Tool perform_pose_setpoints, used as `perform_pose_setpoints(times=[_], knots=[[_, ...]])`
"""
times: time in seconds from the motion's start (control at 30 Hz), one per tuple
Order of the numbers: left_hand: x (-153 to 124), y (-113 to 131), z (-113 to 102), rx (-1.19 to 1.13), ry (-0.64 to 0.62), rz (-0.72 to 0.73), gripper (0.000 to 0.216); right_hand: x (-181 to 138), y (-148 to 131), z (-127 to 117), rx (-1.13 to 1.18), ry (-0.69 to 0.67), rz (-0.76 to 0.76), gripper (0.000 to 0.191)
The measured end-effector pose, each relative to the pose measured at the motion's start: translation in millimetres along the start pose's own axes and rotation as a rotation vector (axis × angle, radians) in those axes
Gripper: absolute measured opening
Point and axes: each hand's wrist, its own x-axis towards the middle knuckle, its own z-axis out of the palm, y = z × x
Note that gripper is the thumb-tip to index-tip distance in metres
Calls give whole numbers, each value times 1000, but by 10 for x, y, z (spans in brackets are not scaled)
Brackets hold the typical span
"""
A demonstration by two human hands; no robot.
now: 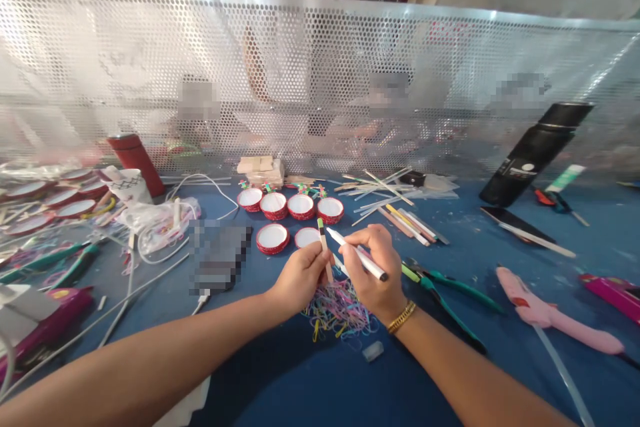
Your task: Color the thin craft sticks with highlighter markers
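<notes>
My left hand (300, 275) pinches an upright wooden craft stick (323, 247) whose top end is coloured green and black. In my right hand (374, 267) is a white marker (367, 261) with a black rear end, its front end pointing at the stick. Whether the marker touches the stick I cannot tell. Under both hands lies a tangle of pastel strings (340, 310). Just beyond them stand several round red-rimmed pieces with white tops (273, 237), some with small coloured bits behind. Green-handled pliers (450, 293) rest right of my right hand.
A dark phone (223, 257) with a white cable lies left. A pink glue gun (555, 317) and a black bottle (535, 157) are on the right. Loose sticks and markers (413, 223) lie farther back. A perforated metal screen (320, 80) bounds the blue table, with blurred people behind.
</notes>
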Motion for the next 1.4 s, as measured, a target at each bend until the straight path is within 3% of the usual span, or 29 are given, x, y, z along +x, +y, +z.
perform_pose_setpoints(times=[0.33, 1.4], knots=[[-22, 19, 17, 11, 41, 18, 43, -20, -15, 7, 5, -114, -1, 8], [-38, 3, -42, 111, 43, 61, 40, -20, -62, -1, -18, -115, -41, 5]])
